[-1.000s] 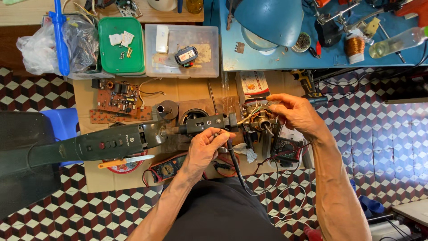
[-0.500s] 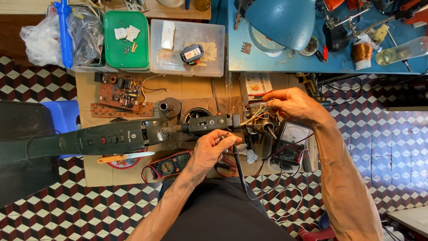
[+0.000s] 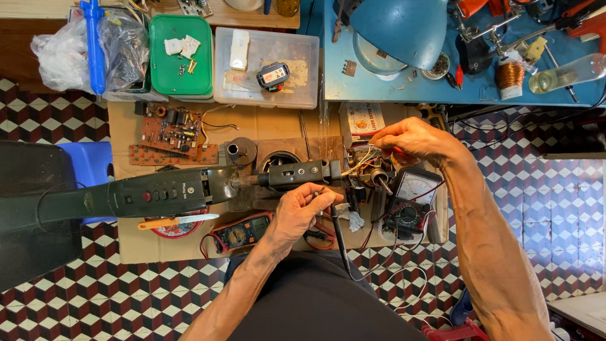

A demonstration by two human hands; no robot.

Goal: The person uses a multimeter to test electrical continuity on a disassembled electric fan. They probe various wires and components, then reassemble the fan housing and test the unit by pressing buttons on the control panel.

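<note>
A long black appliance body (image 3: 158,192) lies across the cardboard-covered table (image 3: 132,246). Its opened end shows a small motor with a bundle of coloured wires (image 3: 366,165). My right hand (image 3: 413,140) pinches those wires from above. Just below the appliance's shaft (image 3: 297,172), my left hand (image 3: 302,209) is closed around a black test probe (image 3: 336,232), tip pointing up towards the shaft. The probe's lead trails down over my lap. An analog multimeter (image 3: 411,197) lies right of the motor.
An orange-cased digital multimeter (image 3: 243,232) and an orange-handled knife (image 3: 178,221) lie near the table's front edge. Brown circuit boards (image 3: 173,136) sit at the left. Behind are a green-lidded box (image 3: 183,53), a clear box (image 3: 265,63), a blue lamp (image 3: 401,28) and a plastic bag (image 3: 63,53).
Both hands keep their grips and stay nearly in place. My right hand has shifted slightly along the wires, and the view has drifted a little.
</note>
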